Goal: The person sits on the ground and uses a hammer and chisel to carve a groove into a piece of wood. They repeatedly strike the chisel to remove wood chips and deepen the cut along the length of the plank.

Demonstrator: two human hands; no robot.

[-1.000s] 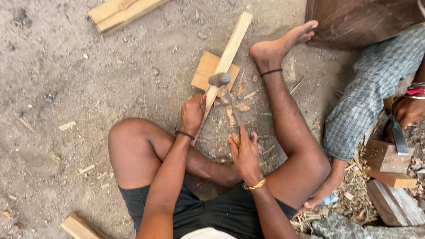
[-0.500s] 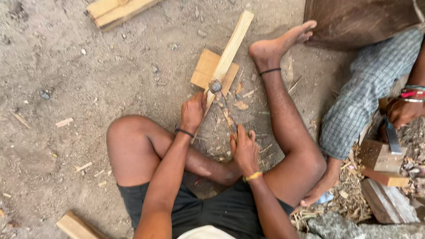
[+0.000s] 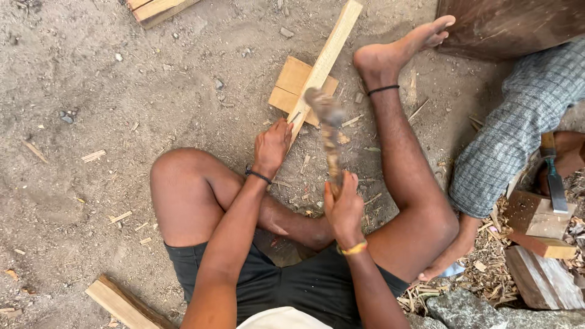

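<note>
A: Up comes the hammer [image 3: 326,131] since a moment ago, blurred, right hand [image 3: 344,207] fingers wrapped tight on its handle.

B: Left hand [image 3: 271,146] fingers pinch something small on the long strip [image 3: 323,64] over the square block [image 3: 292,85], mid-ground.

A: I'd keep that strike square, fingertips low and clear.

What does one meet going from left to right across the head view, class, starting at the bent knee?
Bent knee → left hand on the long wooden strip → right hand gripping the blurred hammer → outstretched leg with black anklet → another person's checked sleeve → chisel.
</note>
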